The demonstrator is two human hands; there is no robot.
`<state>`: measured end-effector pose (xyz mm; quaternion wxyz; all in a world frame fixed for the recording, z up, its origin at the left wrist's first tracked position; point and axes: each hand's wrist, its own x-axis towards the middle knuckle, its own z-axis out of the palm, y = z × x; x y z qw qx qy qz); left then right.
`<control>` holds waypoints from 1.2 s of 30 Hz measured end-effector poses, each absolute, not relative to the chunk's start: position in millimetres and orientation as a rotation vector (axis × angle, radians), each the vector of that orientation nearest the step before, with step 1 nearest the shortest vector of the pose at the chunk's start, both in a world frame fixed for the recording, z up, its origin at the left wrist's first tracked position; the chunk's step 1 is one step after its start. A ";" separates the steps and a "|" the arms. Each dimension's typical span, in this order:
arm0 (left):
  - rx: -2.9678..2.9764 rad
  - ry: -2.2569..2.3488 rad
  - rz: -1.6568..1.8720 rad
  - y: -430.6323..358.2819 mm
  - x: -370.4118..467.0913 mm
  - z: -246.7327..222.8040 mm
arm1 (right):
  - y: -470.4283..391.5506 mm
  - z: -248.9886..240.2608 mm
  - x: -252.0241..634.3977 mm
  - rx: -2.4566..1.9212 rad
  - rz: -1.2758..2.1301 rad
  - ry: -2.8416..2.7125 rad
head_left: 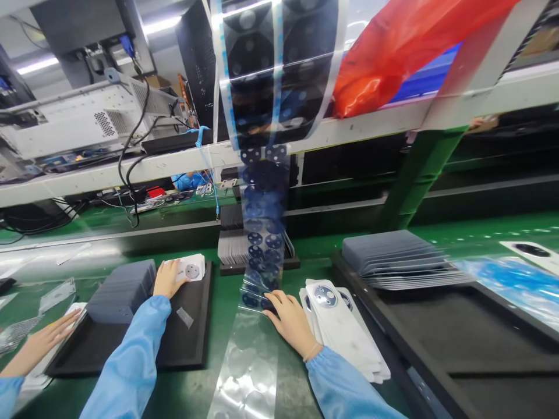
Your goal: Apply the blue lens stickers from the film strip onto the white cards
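Note:
My left hand (pixel 169 279) reaches over a black tray (pixel 192 343), its fingers closed on a white phone back cover (pixel 183 269) with a round camera cutout plate. Beside that hand, in the same tray, stands a row of grey phone covers (pixel 120 291). My right hand (pixel 292 321) pinches the edge of a clear strip (pixel 262 256) carrying round dark camera-lens stickers, which hangs from a large roll (pixel 253 70) overhead. Below the pinch, the strip continues as bare clear film (pixel 248 366). Just right of my right hand lies a stack of white phone back covers (pixel 349 337).
At far left, a co-worker's hand (pixel 48 340) rests on white covers. More grey covers (pixel 393 259) fan out in a black tray (pixel 414 331) on the right. A rack of covers (pixel 231 247) stands behind the strip. A white shelf rail (pixel 174 160) crosses above.

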<state>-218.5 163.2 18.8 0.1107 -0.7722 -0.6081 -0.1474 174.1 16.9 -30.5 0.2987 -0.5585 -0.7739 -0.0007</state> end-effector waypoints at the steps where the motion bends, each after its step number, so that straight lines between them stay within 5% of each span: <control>1: -2.247 -1.793 -0.452 162.0 -217.8 22.1 | 16.7 -29.8 173.9 -1.494 -0.026 -2.058; 13: -2.045 -2.047 -0.921 101.4 -180.2 55.1 | 19.1 -31.3 172.2 -1.372 0.060 -2.083; 21: -2.107 -2.159 -1.395 85.6 -121.9 34.9 | 11.8 -23.5 174.1 -1.295 0.653 -1.835; 36: -2.234 -2.178 -0.759 142.5 -213.8 73.3 | 13.6 -22.7 172.4 -1.368 0.662 -1.790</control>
